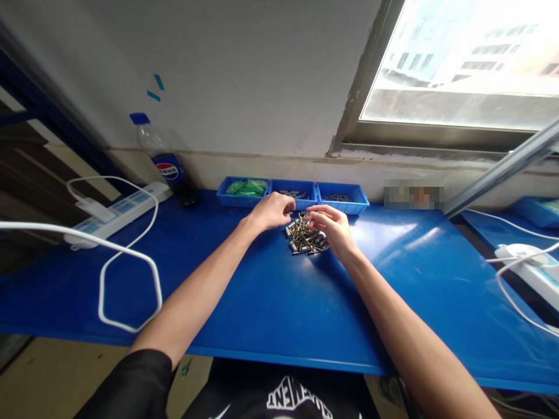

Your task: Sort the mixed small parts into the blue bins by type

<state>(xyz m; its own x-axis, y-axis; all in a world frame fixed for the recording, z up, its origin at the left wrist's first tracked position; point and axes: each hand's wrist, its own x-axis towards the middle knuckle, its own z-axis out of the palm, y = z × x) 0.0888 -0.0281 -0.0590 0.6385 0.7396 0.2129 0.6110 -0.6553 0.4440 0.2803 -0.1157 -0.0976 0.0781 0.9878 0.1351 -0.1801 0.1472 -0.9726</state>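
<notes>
A pile of small metal parts, dark, silver and brass-coloured pin-like pieces, lies on the blue table. My left hand is over its left far edge, fingers curled and thumb tucked in; what they hold, if anything, is hidden. At the pile's right side, my right hand brings its thumb and fingers together in a pinch, pointing toward the left hand. Whatever sits between those fingertips is too small to name. Just beyond the hands stand a middle blue bin and a right blue bin, both with small metal pieces inside.
A left blue bin contains green packets. A cola bottle stands by the wall. White power strips lie at both sides, and a white cable loops across the left of the table. A grey metal post slants at the right.
</notes>
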